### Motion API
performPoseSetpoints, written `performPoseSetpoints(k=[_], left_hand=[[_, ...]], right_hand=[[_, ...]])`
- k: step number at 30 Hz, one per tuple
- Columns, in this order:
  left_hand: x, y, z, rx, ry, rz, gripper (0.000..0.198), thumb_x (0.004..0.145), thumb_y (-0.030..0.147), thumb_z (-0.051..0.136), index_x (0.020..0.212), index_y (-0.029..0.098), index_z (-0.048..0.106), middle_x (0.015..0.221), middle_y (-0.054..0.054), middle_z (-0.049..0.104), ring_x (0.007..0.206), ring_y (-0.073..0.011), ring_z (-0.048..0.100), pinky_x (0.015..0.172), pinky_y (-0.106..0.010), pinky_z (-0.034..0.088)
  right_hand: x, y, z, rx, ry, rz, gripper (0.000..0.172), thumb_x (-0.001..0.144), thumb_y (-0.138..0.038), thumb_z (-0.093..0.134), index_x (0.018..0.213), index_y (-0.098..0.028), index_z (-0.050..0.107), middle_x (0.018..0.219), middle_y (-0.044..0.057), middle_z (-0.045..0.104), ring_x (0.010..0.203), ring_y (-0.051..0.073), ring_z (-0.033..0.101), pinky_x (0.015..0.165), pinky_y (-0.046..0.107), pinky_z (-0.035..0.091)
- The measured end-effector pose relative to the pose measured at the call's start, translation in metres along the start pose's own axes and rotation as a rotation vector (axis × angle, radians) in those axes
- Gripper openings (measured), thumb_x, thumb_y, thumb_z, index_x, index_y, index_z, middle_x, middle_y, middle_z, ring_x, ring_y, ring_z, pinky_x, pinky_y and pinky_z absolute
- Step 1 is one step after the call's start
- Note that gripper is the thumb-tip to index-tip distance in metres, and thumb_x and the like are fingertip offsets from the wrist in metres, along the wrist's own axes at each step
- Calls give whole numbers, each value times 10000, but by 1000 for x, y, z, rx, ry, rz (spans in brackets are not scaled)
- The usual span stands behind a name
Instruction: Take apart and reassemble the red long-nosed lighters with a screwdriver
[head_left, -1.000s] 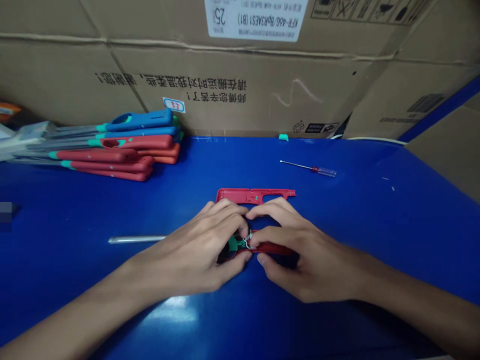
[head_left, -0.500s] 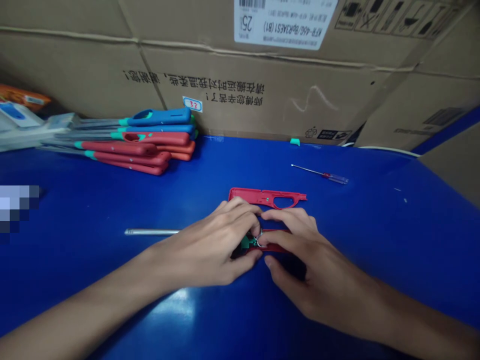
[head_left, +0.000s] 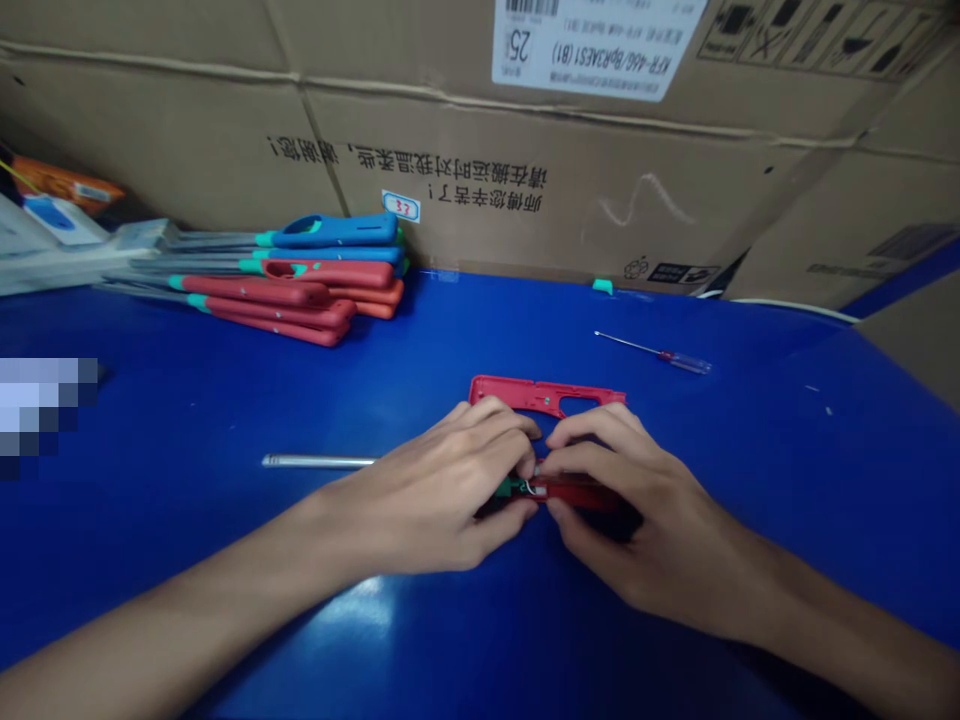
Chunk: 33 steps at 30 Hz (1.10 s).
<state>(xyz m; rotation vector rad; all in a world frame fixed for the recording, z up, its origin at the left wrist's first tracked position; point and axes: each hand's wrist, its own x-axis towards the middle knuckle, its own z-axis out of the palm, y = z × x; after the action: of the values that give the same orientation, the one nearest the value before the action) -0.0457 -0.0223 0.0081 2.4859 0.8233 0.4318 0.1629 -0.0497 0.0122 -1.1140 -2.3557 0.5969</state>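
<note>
My left hand and my right hand meet over a red lighter handle half lying on the blue table. Fingertips of both hands pinch at its green inner part and a thin white wire. A metal tube sticks out leftward from under my left hand. The other red handle shell lies just beyond my fingers, untouched.
A stack of finished red and blue long lighters rests at the back left. A small screwdriver lies at the back right. A small green piece sits by the cardboard boxes that wall the table's far side.
The view has shifted so everything sits further right. My hands stay pinched on the handle half, with the fingers drawn a little closer together.
</note>
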Motion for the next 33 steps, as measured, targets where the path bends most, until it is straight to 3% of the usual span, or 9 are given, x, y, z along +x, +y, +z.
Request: performPoseSetpoints(k=[12,22,33], left_hand=[[-2,-3,1,-14,0,-26,103,887,226,565,968,183,518,1033,-50,580,1008,-204,491,905,-365,438],[1,-3,-1,38,-25,-53,159,894,277,578,1024,186,592,987,-35,598,963,-190,555,921,-373,430],[-2,-7,-6,134,-31,28,199,914,302,563,1072,189,608,1014,-46,618,947,-190,570,917,-373,431]], right_hand=[[3,10,-2,-9,-96,-94,164,866,-144,525,995,-143,626,936,71,607,903,198,513,848,386,429],[4,16,-6,-13,-107,-126,171,885,-172,538,979,-145,677,962,67,605,897,176,520,843,339,431],[2,24,-8,-11,-95,-180,194,858,-208,579,1033,-135,617,992,76,643,925,187,552,932,365,422]])
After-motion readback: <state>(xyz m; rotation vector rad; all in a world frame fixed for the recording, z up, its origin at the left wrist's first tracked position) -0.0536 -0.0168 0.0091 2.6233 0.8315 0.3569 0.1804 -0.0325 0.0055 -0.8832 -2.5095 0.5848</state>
